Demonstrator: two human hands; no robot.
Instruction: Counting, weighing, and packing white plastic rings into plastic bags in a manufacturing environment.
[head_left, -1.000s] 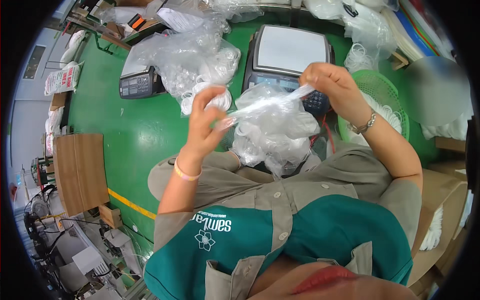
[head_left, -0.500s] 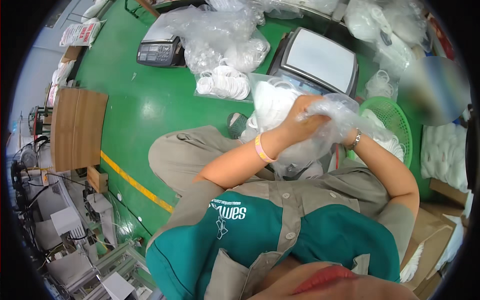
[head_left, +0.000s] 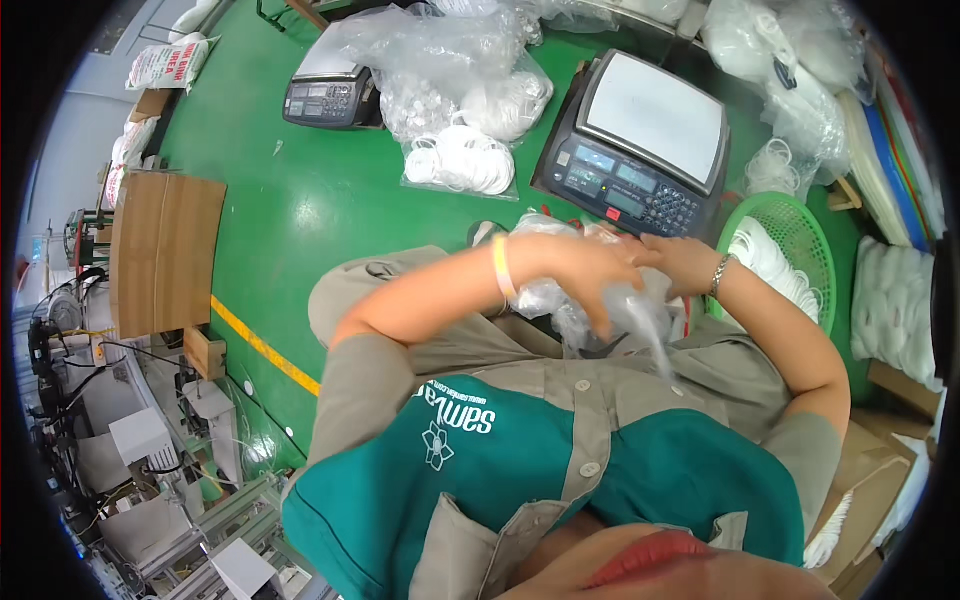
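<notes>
Above my lap, a clear plastic bag [head_left: 640, 322] is gathered between my two hands, its loose end sticking out toward my body and blurred. My left hand [head_left: 585, 275], with a pale band at the wrist, curls its fingers over the bag from the left; they are partly smeared by motion. From the right my right hand [head_left: 682, 263], wearing a metal bracelet, is closed on the gathered plastic, its fingertips close to the left hand's. White contents of this bag are mostly hidden below my hands.
Beyond my hands stands a digital scale [head_left: 655, 120]; a second scale [head_left: 325, 95] is farther left. Bags of white rings [head_left: 460, 160] lie on the green floor. To the right is a green basket [head_left: 825, 245] with white pieces. A cardboard sheet [head_left: 168, 255] stands at left.
My left hand has come down and nearer my body, its arm swinging across. The bag has dropped lower between my hands, uncovering the near scale's display and keys. The view has shifted slightly.
</notes>
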